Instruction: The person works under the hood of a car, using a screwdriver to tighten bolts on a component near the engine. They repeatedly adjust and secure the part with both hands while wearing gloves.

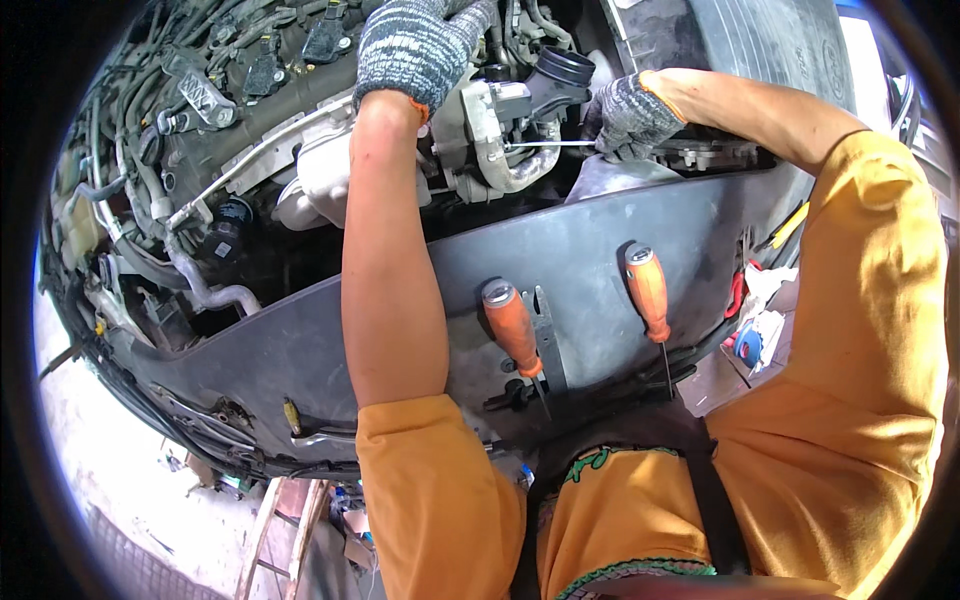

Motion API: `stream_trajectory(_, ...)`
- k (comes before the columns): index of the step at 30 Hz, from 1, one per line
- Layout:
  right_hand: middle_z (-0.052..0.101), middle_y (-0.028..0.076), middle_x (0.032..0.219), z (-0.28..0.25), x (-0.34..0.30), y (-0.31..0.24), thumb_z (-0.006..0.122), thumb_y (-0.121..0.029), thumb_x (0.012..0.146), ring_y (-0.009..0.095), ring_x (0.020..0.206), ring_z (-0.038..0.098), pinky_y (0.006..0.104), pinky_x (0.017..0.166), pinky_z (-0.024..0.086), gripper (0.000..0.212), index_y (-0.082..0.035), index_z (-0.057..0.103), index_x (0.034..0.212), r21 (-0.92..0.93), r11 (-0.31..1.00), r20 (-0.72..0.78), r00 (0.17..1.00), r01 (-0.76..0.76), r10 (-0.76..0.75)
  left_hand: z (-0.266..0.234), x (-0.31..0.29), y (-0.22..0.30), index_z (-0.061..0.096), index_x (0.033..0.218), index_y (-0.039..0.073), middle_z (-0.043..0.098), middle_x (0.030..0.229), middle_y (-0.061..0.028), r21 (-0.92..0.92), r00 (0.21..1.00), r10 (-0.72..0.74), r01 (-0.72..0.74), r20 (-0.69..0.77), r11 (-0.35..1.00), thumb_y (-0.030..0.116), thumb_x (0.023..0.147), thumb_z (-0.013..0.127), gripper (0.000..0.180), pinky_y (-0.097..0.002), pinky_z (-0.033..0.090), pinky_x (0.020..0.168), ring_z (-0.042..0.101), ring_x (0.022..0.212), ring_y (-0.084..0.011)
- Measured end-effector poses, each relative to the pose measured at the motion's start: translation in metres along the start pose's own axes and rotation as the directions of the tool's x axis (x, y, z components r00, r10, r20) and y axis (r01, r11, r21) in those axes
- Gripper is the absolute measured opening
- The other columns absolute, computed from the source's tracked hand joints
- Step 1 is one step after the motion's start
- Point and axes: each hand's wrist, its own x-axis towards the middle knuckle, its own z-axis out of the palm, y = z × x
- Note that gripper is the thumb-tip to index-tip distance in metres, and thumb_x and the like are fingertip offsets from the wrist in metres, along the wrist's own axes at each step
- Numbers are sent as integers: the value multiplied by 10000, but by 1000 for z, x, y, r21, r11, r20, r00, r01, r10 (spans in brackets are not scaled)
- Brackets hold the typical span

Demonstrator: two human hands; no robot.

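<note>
Head view: your left hand (418,50), in a grey knitted work glove, is pressed palm-down over the silver metal engine housing (480,120); its fingers curl out of sight, so you cannot tell whether it grips anything. Your right hand (628,118), gloved the same way, is closed around the thin steel rod tool (548,144), which lies level with its tip at the clamp of the black ribbed intake hose (562,72), possibly touching it, though the spot is too small to be sure.

A likely slip: the thin tool springs off the clamp and your right knuckles hit the housing edge. Two orange-handled screwdrivers (512,330) (648,292) lie loose on the sloping dark grey front panel (300,345) just beside your body; a nudge from your elbow could send them sliding off its near edge.

Room is tight around the tool, with hoses and brackets crowding in. The panel leaves open space between your forearms.
</note>
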Motion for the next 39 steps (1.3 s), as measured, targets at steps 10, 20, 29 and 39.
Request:
stream_trajectory(10, 663, 72, 811, 11, 1, -47, 626, -113, 779, 204, 744, 635, 322, 672, 504, 51, -82, 644, 816, 848, 429, -37, 771, -313, 636, 1, 2, 4, 706, 917, 31, 685, 855, -178, 55, 996, 82, -80, -33, 995, 242, 850, 642, 231, -382, 506, 733, 659, 787, -316)
stream_trajectory(20, 662, 167, 852, 31, 38, -58, 653, -131, 778, 351, 825, 631, 418, 727, 483, 152, -86, 684, 920, 562, 826, -595, 671, -46, 442, -4, 8, -11, 711, 1035, 113, 697, 1005, -120, 88, 997, 65, -68, 37, 994, 388, 847, 639, 341, -348, 491, 844, 660, 925, -277)
stream_trajectory(29, 669, 170, 861, 16, 7, -60, 658, -188, 817, 316, 823, 642, 392, 759, 484, 245, -51, 670, 1020, 659, 725, -404, 720, -198, 564, 2, 5, -12, 712, 994, 62, 693, 970, -150, 29, 987, 33, -38, 155, 999, 375, 844, 645, 354, -375, 490, 851, 650, 931, -310)
stream_trajectory(39, 684, 131, 792, 17, 13, -44, 712, -279, 746, 230, 725, 650, 354, 672, 508, 292, -56, 719, 934, 810, 532, -278, 638, -246, 718, 0, 1, -8, 707, 1017, 52, 694, 996, -139, 91, 974, 113, -133, 196, 987, 296, 840, 679, 302, -332, 491, 847, 658, 913, -246)
